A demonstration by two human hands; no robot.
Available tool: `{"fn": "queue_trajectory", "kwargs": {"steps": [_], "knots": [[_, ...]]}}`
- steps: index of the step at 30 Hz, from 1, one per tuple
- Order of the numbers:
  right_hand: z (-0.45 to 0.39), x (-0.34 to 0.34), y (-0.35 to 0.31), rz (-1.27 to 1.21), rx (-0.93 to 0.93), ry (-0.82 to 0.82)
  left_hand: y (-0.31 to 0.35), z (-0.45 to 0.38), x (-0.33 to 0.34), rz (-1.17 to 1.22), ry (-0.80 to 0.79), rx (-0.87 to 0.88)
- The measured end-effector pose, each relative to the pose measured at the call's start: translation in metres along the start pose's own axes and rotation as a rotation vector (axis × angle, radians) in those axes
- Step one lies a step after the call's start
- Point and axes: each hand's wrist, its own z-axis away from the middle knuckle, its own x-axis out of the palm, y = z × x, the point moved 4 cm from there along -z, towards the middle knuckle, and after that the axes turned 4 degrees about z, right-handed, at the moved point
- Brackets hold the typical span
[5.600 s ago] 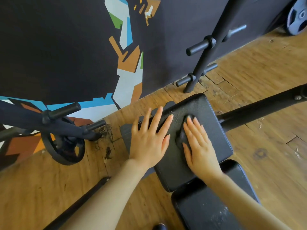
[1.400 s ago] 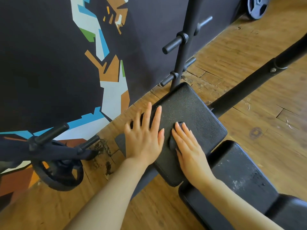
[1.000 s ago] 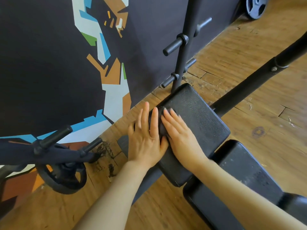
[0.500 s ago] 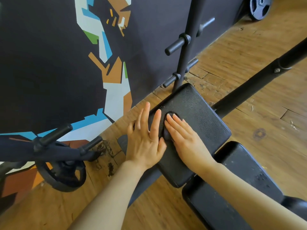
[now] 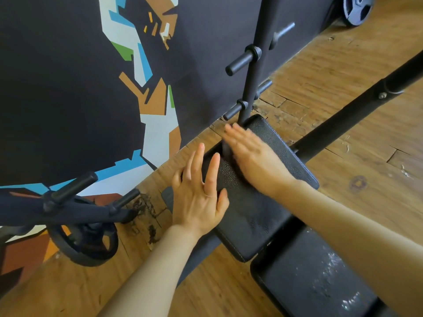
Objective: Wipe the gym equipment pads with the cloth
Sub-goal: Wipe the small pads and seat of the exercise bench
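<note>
Fingers [image 5: 238, 136] of the right hand [image 5: 254, 161] lie straight and together, flat on the far-left corner of the upper pad [image 5: 256, 202], blurred from motion. Cloth [image 5: 225, 148] sits under them, only a dark sliver showing at the pad's left edge; grip cannot be told beyond a flat press. Left hand [image 5: 199, 193] rests on the pad's left edge, fingers straight and slightly spread, holding nothing, steadying.

Change: half a second ago the right hand was mid-pad beside the left; now it has swept out to the pad's far corner, close to the rack post [image 5: 251, 72]. Left hand has barely moved.

Judgement: left strip of the upper pad is covered on this stroke. Lower pad [image 5: 309, 282], nearer than the upper pad, shows pale smears, so probably still to wipe.
</note>
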Motion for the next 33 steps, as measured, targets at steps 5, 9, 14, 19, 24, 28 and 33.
{"fn": "queue_trajectory", "kwargs": {"steps": [5, 9, 14, 19, 24, 28, 33], "knots": [[0.013, 0.003, -0.022, -0.043, 0.068, -0.001, 0.002, -0.001, 0.0, -0.068, -0.055, -0.017], [0.02, -0.004, -0.005, 0.043, -0.004, -0.043, 0.002, -0.002, 0.0, -0.137, -0.151, -0.115], [0.01, 0.001, -0.008, -0.046, 0.21, 0.043, -0.001, -0.002, -0.001, -0.196, -0.222, -0.149], [0.049, -0.003, -0.015, -0.027, 0.012, -0.047, -0.007, 0.001, 0.0, -0.176, -0.217, -0.169], [-0.009, 0.006, -0.018, -0.037, 0.069, -0.046, -0.007, 0.001, 0.003, -0.183, -0.182, -0.171], [0.017, 0.007, -0.025, -0.054, 0.074, -0.019, -0.004, 0.002, 0.001, -0.164, -0.184, -0.213], [0.035, -0.002, -0.025, -0.045, -0.02, -0.05, -0.005, 0.001, 0.001, -0.125, -0.182, -0.211]]}}
